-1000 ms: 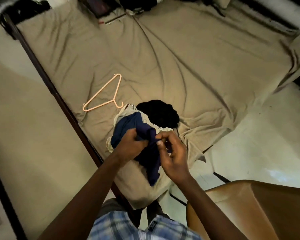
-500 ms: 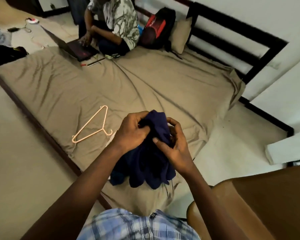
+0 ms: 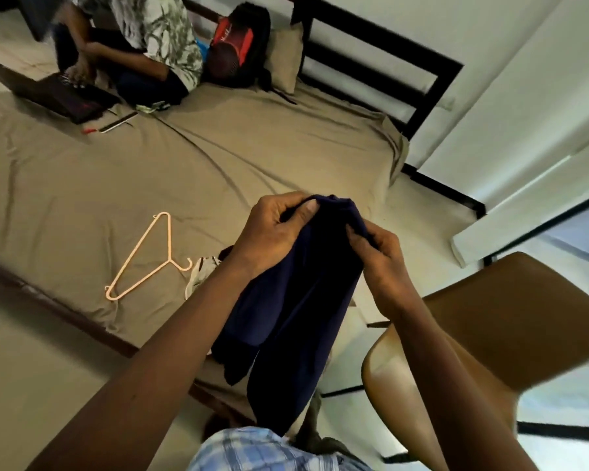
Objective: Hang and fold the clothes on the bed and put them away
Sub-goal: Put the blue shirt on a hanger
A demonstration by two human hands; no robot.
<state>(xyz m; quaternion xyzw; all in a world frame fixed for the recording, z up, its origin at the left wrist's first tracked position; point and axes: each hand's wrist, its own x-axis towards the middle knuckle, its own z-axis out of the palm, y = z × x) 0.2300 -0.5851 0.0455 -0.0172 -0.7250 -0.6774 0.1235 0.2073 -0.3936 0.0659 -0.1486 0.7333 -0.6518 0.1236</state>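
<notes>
Fingers of both my hands are curled on one dark navy cloth garment, held up over the near edge of the tan-sheeted bed. At the left, a peach plastic hanger lies flat on the sheet. My left hand grips the garment's top; my right hand pinches the fold just beside it. A brown chair stands at the right.

Navy, khaki and peach.
The garment is plain navy, the bed sheet khaki, the hanger pale peach, the bed frame black, the chair tan-brown, the backpack black and red, and the shirt blue-white plaid.
</notes>
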